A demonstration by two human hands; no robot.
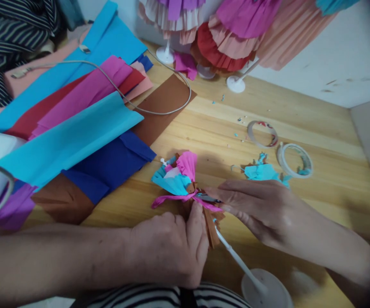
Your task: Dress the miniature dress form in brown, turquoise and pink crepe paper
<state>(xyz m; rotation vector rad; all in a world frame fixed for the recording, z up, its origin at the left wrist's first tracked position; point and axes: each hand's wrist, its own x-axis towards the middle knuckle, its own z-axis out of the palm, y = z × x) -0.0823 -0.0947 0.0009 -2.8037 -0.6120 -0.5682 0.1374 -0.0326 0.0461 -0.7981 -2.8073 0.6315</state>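
A small crepe-paper figure (178, 183), turquoise and pink above and brown below, lies tilted on its white stand (263, 284) near the table's front. A twisted pink paper strip (168, 199) crosses its middle. My left hand (172, 246) is closed, its thumb and finger pinching the figure just below that strip. From the right, my right hand (261, 207) is closed on a small shiny metal tool (208, 197), which touches or nearly touches the strip. The tool's exact kind is hard to make out, as fingers cover part of it.
Coloured crepe-paper sheets (75, 132) pile up at the left, with a grey cable (164, 113) across them. Two tape rolls (295, 160) and a turquoise paper piece (261, 172) lie at the right. Paper skirts on white stands (235, 84) stand at the back wall.
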